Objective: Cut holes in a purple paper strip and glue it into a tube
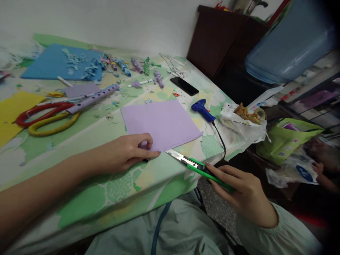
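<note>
A lilac sheet of paper (162, 120) lies on the table in front of me, seemingly folded, with its near edge facing my body. My left hand (135, 150) rests on its near left part, fingers curled and thumb along the edge, holding the paper. In my right hand (241, 187) is a green box cutter (196, 166), gripped by its handle just past the table's front edge. The bare blade extends leftward, and its tip meets the paper's near edge close to my left thumb. Whether the tip is inside the fold, I cannot tell.
Scissors (45, 117) with red and yellow handles lie left. Behind are a blue sheet (53, 60) with paper scraps, several fringed paper rolls (136, 65) and a phone (184, 86). A corded blue glue gun (204, 110) sits right, near a bagged snack (247, 115). Another person's hand (317, 168) shows far right.
</note>
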Motion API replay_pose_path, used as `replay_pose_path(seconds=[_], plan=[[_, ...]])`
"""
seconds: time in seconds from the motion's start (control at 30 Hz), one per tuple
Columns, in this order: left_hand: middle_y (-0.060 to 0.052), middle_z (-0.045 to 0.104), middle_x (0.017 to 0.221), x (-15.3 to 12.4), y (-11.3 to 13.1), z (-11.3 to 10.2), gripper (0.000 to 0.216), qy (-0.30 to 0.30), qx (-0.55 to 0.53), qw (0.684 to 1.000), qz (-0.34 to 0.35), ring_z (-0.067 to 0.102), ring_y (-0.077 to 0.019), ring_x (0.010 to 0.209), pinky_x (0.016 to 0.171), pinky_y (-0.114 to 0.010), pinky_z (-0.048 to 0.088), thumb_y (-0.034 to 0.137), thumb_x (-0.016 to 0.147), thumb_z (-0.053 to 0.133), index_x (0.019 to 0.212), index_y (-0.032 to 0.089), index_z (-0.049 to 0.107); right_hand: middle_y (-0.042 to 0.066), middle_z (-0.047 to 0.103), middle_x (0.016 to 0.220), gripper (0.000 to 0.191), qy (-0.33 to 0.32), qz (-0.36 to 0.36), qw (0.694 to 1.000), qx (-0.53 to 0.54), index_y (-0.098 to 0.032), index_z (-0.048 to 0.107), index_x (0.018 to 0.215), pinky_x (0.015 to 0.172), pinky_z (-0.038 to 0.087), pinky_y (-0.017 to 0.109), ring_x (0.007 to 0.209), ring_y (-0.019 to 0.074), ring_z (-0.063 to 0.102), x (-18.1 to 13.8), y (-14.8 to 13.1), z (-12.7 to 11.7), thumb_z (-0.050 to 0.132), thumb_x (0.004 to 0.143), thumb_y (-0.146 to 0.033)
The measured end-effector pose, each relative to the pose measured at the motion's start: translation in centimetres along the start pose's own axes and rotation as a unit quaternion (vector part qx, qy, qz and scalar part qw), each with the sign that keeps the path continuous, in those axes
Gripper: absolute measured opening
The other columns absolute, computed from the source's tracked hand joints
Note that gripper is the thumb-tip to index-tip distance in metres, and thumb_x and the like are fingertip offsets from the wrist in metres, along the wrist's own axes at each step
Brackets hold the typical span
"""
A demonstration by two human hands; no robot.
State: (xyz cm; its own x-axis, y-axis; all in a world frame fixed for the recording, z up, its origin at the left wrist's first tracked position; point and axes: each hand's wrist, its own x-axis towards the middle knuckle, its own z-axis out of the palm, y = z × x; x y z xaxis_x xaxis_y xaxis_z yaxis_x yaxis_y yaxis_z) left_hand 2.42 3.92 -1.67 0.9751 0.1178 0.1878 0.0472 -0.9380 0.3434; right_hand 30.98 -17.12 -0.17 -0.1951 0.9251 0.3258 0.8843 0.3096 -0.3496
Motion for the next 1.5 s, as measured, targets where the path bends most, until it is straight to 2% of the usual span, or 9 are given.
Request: replay_pose_path(seconds=[0.2, 0.4, 0.63, 0.97, 1.3, 1.43, 1.5], plan=[[-0.008, 0.054, 0.106, -0.2, -0.5, -0.4, 0.037, 0.013, -0.049, 0.999, 0.000, 0.057, -0.0143, 0.086, 0.077, -0.025, 0.043, 0.010, 0.092, 0.043, 0.114, 0.026, 0.067, 0.005, 0.063, 0.080, 0.039, 0.004, -0.001, 1.000, 0.003, -0.015, 0.060, 0.125, 0.053, 0.045, 0.020, 0.061, 0.0099, 0.057, 0.2, -0.1, 0.0, 0.059, 0.086, -0.013], [-0.009, 0.053, 0.108, -0.2, 0.1, -0.6, 0.042, -0.018, -0.017, 0.999, -0.028, 0.055, -0.0163, 0.086, 0.078, -0.028, 0.043, 0.010, 0.092, 0.040, 0.122, 0.028, 0.062, 0.005, 0.064, 0.080, 0.039, -0.001, 0.000, 1.000, 0.010, -0.016, 0.059, 0.126, 0.053, 0.046, 0.020, 0.062, 0.0102, 0.059, 0.3, -0.1, -0.1, 0.059, 0.086, -0.013], [-0.010, 0.052, 0.106, 0.0, 0.4, -0.7, 0.045, -0.035, 0.009, 0.999, -0.020, 0.054, -0.0196, 0.085, 0.076, -0.033, 0.044, 0.012, 0.091, 0.039, 0.129, 0.028, 0.056, 0.007, 0.065, 0.082, 0.039, 0.001, -0.003, 1.000, 0.013, -0.015, 0.060, 0.125, 0.055, 0.047, 0.020, 0.064, 0.0106, 0.060, 0.2, 0.3, 0.0, 0.060, 0.085, -0.012], [-0.009, 0.051, 0.109, -0.1, 0.3, -0.6, 0.045, -0.045, -0.004, 0.998, -0.034, 0.054, -0.0188, 0.089, 0.080, -0.032, 0.043, 0.012, 0.092, 0.037, 0.128, 0.029, 0.058, 0.009, 0.067, 0.082, 0.037, -0.002, -0.009, 1.000, 0.024, -0.011, 0.062, 0.122, 0.055, 0.048, 0.020, 0.064, 0.0110, 0.061, 0.7, 0.7, -0.1, 0.061, 0.085, -0.012], [-0.009, 0.053, 0.108, -0.1, 0.4, -0.5, 0.044, -0.039, -0.025, 0.998, -0.044, 0.054, -0.0194, 0.088, 0.079, -0.031, 0.041, 0.013, 0.092, 0.038, 0.127, 0.031, 0.058, 0.009, 0.069, 0.087, 0.037, -0.013, -0.028, 0.999, 0.016, -0.015, 0.062, 0.122, 0.058, 0.051, 0.020, 0.067, 0.0123, 0.065, 1.2, 1.4, -0.6, 0.061, 0.086, -0.015], [-0.008, 0.052, 0.107, 0.0, 0.5, -0.7, 0.046, -0.049, -0.016, 0.997, -0.050, 0.053, -0.0189, 0.089, 0.079, -0.030, 0.040, 0.014, 0.092, 0.037, 0.130, 0.032, 0.055, 0.009, 0.069, 0.087, 0.037, -0.013, -0.032, 0.999, 0.007, -0.016, 0.061, 0.124, 0.056, 0.052, 0.021, 0.066, 0.0122, 0.065, 1.3, 1.3, -0.6, 0.059, 0.087, -0.016], [-0.007, 0.051, 0.105, 0.4, 0.6, -1.1, 0.048, -0.073, -0.005, 0.996, -0.057, 0.053, -0.0181, 0.087, 0.077, -0.029, 0.040, 0.014, 0.093, 0.035, 0.134, 0.035, 0.050, 0.009, 0.068, 0.086, 0.037, -0.013, -0.029, 0.999, 0.002, -0.016, 0.061, 0.124, 0.055, 0.051, 0.020, 0.066, 0.0120, 0.064, 1.3, 1.0, -0.7, 0.059, 0.087, -0.016]])
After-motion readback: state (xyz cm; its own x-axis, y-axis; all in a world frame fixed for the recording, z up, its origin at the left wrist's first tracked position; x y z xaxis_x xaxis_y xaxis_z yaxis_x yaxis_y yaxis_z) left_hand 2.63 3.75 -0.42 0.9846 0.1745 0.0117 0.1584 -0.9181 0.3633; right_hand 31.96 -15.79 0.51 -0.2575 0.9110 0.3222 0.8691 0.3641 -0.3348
